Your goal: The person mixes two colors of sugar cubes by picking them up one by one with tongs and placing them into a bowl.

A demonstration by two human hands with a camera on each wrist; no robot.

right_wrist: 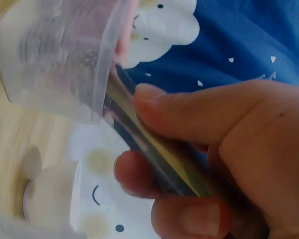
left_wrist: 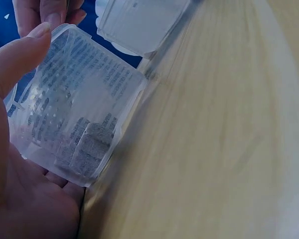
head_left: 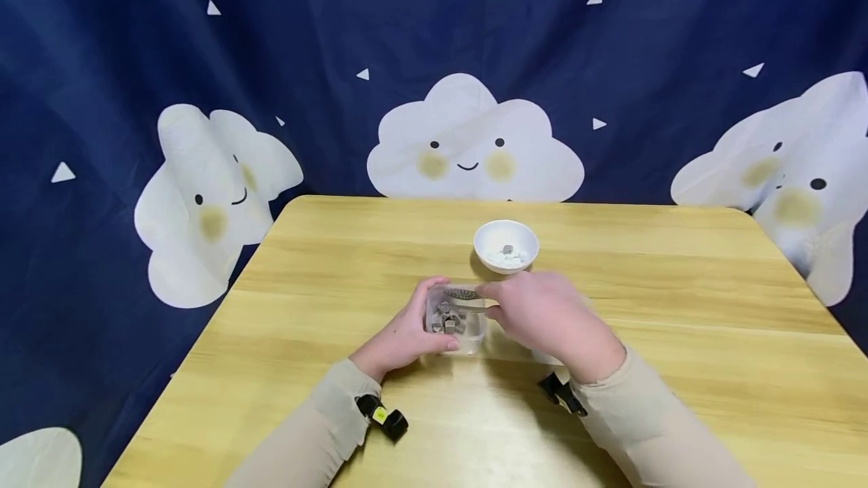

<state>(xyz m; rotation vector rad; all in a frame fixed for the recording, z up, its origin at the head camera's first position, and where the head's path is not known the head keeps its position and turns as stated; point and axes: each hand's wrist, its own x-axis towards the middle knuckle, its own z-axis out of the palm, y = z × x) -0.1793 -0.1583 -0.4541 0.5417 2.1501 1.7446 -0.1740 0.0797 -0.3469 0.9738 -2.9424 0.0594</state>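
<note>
Navy cloth [head_left: 305, 13] printed with smiling white clouds [head_left: 475, 108] hangs behind a pale wood-grain bench [head_left: 678, 285] with rounded far corners. Near the middle of the far edge stands a round white bowl [head_left: 498, 234] with white bits [head_left: 513, 258] and one small grey block [head_left: 507, 249] in it. A clear, square-sided plastic box [head_left: 476, 345] is farther in from that edge, a little nearer the bench's left edge than the bowl, with several grey cubes [head_left: 450, 324] inside. The left hand [head_left: 410, 330] has its fingers curled round the box, thumb on the near side; the right hand [head_left: 542, 315] pinches shiny metal tongs [head_left: 461, 294], their perforated end inside the box. Beside it, the left wrist view shows a second translucent plastic container [left_wrist: 139, 25].

The step in hand looks like picking a cube out of the box. The tongs' arms stand slightly apart, and I cannot tell whether a cube is between them. The next move seems to call for squeezing them on one cube while the left hand steadies the box, then a lift clear of the rim toward the bowl
</note>
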